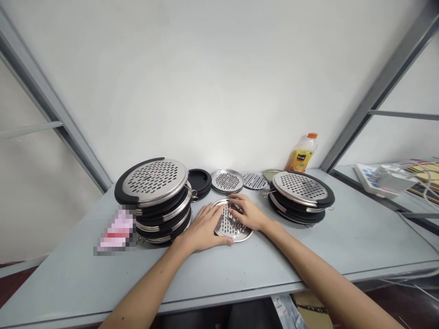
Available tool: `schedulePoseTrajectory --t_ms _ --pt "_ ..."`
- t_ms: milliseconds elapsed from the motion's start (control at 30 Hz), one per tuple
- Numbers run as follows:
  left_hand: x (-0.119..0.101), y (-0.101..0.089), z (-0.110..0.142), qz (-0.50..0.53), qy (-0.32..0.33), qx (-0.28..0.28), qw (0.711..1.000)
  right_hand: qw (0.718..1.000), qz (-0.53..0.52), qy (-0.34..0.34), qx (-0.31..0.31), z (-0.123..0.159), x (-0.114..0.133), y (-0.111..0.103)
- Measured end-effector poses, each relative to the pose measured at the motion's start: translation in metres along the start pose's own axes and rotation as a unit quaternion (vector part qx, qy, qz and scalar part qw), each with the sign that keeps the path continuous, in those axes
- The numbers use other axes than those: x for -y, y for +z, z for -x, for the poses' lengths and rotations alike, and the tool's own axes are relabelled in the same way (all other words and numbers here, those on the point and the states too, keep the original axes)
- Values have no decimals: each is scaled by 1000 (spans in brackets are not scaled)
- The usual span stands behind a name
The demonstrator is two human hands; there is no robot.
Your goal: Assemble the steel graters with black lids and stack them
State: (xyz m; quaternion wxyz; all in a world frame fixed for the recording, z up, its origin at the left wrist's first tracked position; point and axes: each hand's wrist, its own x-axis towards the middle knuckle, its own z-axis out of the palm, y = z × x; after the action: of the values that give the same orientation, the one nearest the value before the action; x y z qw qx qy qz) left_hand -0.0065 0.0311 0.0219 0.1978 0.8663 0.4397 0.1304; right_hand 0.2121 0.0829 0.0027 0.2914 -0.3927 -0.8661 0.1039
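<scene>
Presently: disc [227, 224] flat on table [254, 267], between tall stack [156, 199] and short stack [299, 198]
Left hand [206, 227] spread open at its rim; right hand [248, 213] curled over it (whether gripping, cannot tell)

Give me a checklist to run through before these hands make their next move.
1. Both hands at the disc: ok. The left hand and right hand both rest on the slotted metal disc.
2. Whole disc in sight: not ok. The hands cover parts of it.
3. Firm grip: cannot tell. The disc's underside is hidden.
4. Left hand clear of the taller stack: cannot tell. They are close, and any gap is unclear.
5. Bottle closed: ok. Its orange cap is on.
</scene>
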Motion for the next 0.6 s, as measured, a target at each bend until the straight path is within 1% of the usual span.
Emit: schedulePoseTrajectory --t_ms 167,267,433,600 --pt "-2 -2 1 1 -7 6 1000 1000 15 -21 -3 -2 3 -2" --pt "-5 -4 2 6 -13 13 1000 1000 19 -7 -19 -2 5 -1" --pt "-9 -9 3 11 -19 24 999 999 -27 10 -44 -1 5 -1" --pt "-9 -8 4 6 -18 27 999 997 -66 29 -25 -1 3 -1"
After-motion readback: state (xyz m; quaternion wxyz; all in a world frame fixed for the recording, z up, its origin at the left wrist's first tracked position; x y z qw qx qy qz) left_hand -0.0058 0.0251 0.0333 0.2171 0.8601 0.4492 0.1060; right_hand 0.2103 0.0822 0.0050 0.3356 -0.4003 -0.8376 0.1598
